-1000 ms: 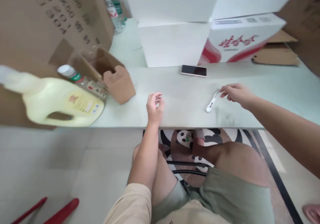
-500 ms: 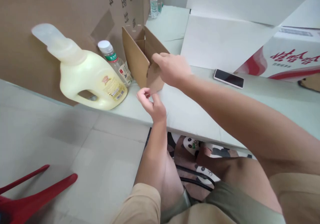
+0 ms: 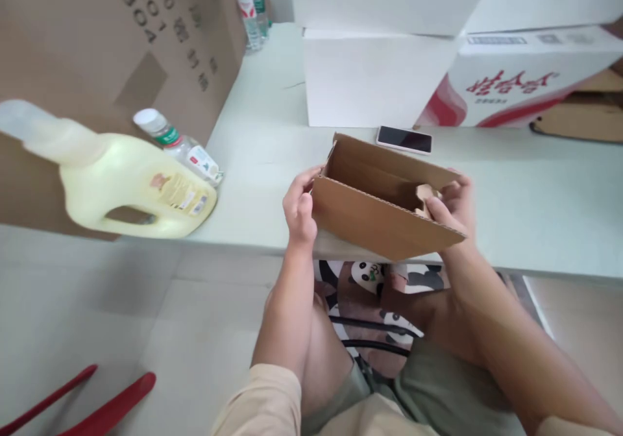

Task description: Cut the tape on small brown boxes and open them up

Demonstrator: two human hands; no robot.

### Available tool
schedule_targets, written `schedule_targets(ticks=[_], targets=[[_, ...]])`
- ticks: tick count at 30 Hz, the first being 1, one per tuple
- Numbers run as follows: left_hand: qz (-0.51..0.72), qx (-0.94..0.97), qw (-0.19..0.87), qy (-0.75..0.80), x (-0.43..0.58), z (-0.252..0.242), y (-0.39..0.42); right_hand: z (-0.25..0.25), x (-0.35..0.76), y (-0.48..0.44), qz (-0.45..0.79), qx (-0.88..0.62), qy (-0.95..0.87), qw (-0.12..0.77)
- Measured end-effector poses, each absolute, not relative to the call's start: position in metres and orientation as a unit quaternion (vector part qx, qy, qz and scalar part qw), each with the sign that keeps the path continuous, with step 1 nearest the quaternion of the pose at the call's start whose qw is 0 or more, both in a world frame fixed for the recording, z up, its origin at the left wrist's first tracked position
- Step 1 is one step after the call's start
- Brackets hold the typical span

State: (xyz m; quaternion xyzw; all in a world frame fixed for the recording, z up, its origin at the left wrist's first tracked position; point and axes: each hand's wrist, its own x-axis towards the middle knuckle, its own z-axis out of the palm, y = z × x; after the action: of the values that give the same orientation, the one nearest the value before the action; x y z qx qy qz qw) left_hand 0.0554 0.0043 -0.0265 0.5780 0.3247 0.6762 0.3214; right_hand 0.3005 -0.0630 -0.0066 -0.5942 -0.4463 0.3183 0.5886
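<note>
I hold a small open brown cardboard box (image 3: 374, 218) over the front edge of the pale table (image 3: 535, 209), tilted with its open side up. My left hand (image 3: 298, 207) grips its left end, fingers curled round the corner. My right hand (image 3: 450, 207) grips the right end, thumb inside by a folded flap. The inside of the box looks empty as far as it shows.
A pale yellow detergent jug (image 3: 121, 186) and a small clear bottle (image 3: 180, 147) stand at the left, against a big brown carton (image 3: 121, 40). A black phone (image 3: 403, 139) lies behind the box. White cartons (image 3: 379, 79) and water bottles (image 3: 250, 8) stand at the back. My knees are under the table.
My right hand took the small box from beside the bottles and brought it in front of me. My left hand has closed on its other end. The white pen-like item is no longer in view.
</note>
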Motion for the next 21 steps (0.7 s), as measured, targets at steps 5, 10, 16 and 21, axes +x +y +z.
schedule_targets(ticks=[5, 10, 16, 21], targets=[[0.639, 0.6, 0.279, 0.393, 0.079, -0.03, 0.005, -0.017, 0.308, -0.056, 0.431, -0.518, -0.394, 0.625], [0.638, 0.562, 0.252, 0.462, 0.084, -0.036, 0.017, -0.028, 0.312, -0.06, 0.39, -0.475, -0.448, 0.65], [0.584, 0.63, 0.228, 0.46, 0.085, -0.033, 0.029, -0.041, 0.318, -0.059, 0.363, -0.451, -0.484, 0.656], [0.611, 0.569, 0.273, 0.478, 0.068, -0.034, 0.046, -0.054, 0.324, -0.056, 0.355, -0.509, -0.421, 0.662]])
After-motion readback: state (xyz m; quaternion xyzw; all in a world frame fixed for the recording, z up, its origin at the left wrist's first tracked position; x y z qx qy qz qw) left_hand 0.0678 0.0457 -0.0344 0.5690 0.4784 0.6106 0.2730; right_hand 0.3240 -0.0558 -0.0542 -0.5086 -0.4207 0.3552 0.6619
